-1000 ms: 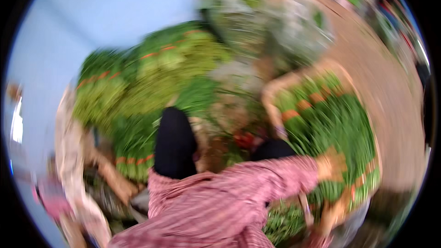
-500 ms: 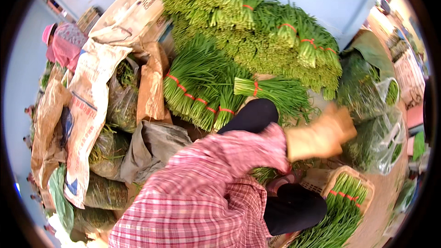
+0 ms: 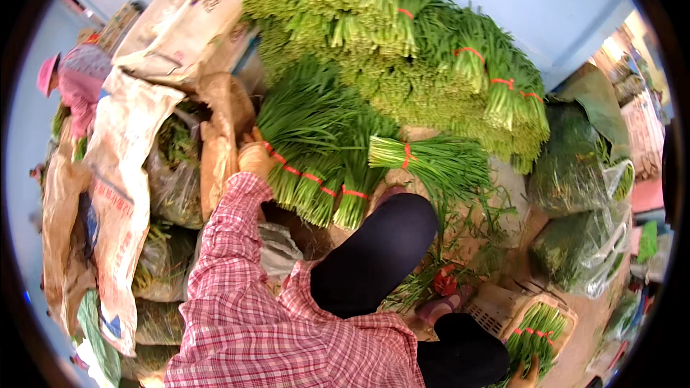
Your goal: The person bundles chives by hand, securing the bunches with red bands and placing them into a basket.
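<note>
My left hand (image 3: 253,156), in a tan glove, is closed around the left edge of the leftmost bundle of garlic chives (image 3: 282,181), near its red band. That bundle lies in a row of several, pale stem ends toward me. My right hand (image 3: 527,375) shows only in part at the bottom edge. Its visible fingers are spread on the leaves of banded chives (image 3: 533,338) in a tan plastic basket (image 3: 497,307). A single tied bundle (image 3: 431,156) lies crosswise beyond my knee, stems to the left.
A tall stack of tied chives (image 3: 402,65) stands against the blue wall (image 3: 503,0). Filled clear plastic bags (image 3: 575,244) are at the right. Sacks (image 3: 122,172) and more bagged greens line the left, with a person in pink (image 3: 83,79) beyond. Loose leaves (image 3: 460,244) litter the floor.
My left hand has swung from the right, above the basket, across to the leftmost bundle. My right hand has come into view at the basket. The head view has shifted slightly.
</note>
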Demonstrator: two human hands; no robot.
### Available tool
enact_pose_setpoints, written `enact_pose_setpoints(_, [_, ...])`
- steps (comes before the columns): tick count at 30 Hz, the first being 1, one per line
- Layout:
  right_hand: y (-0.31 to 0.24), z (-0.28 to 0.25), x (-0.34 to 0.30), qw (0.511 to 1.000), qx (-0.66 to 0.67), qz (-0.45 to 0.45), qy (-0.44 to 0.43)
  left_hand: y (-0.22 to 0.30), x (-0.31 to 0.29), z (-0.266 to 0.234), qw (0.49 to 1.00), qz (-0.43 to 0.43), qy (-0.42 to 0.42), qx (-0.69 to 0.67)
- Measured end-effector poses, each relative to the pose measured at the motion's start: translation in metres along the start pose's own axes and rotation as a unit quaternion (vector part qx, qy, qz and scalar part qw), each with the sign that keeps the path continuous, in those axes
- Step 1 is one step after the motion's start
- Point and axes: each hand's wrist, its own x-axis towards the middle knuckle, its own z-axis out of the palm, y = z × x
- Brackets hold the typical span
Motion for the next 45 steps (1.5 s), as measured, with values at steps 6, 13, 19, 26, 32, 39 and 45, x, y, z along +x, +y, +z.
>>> enact_pose_setpoints(6, [0.021,0.054,0.058,0.877,0.475,-0.035,-0.067,-0.011,0.032,-0.018,0.996,-0.009,-0.083,-0.014])
enact_pose_setpoints(13, [-0.014,0.078,0.068,0.974,0.127,-0.186,-0.014,-0.015,-0.087,-0.102,0.752,0.098,-0.222,-0.613])
enact_pose_setpoints(19, [-0.075,0.106,0.066,0.922,0.259,-0.286,-0.023,0.027,-0.159,-0.114,0.361,0.122,-0.395,-0.836])
enact_pose_setpoints(26, [-0.182,0.069,0.047,0.759,0.549,-0.267,-0.228,0.157,-0.239,-0.189,0.264,0.364,-0.524,-0.723])
enact_pose_setpoints(32, [-0.223,0.038,0.044,0.723,0.606,-0.274,-0.187,0.203,-0.308,-0.142,0.365,0.471,-0.431,-0.677])
enact_pose_setpoints(39, [-0.155,0.107,0.071,0.653,0.684,-0.162,-0.283,0.173,-0.276,-0.164,0.436,0.44,-0.346,-0.704])
enact_pose_setpoints(45, [-0.148,0.162,0.065,0.699,0.625,-0.076,-0.338,0.106,-0.147,-0.131,0.631,0.357,-0.187,-0.663])
